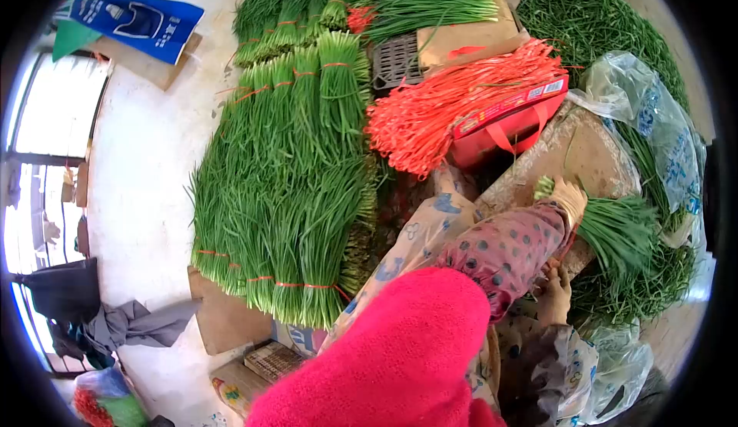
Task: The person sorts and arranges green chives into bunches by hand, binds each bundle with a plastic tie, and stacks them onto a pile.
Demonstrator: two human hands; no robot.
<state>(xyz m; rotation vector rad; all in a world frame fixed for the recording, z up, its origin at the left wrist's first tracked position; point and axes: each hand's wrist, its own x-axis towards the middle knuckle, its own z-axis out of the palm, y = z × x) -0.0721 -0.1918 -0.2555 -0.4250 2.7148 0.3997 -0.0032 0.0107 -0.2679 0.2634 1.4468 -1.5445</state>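
My left hand (567,198), in a polka-dotted sleeve, is wrapped around a bundle of green chives (615,223). The cut pale ends poke out on one side of it, and the leaves fan out on the other. A red tie strip (570,242) runs from beside that hand down to my right hand (553,292). The right fingers are bent and closed on the strip's lower end, just below the bundle. Under the bundle lies a worn, stained board (588,146). Loose chives (646,285) are heaped beside it.
Tied chive bundles (284,173) are stacked in rows at the left. A pile of red tie strips (461,104) lies by a red bag (507,139). More chives (607,35) and clear plastic (638,96) are at the right. A pink knitted covering (384,350) blocks the lower middle.
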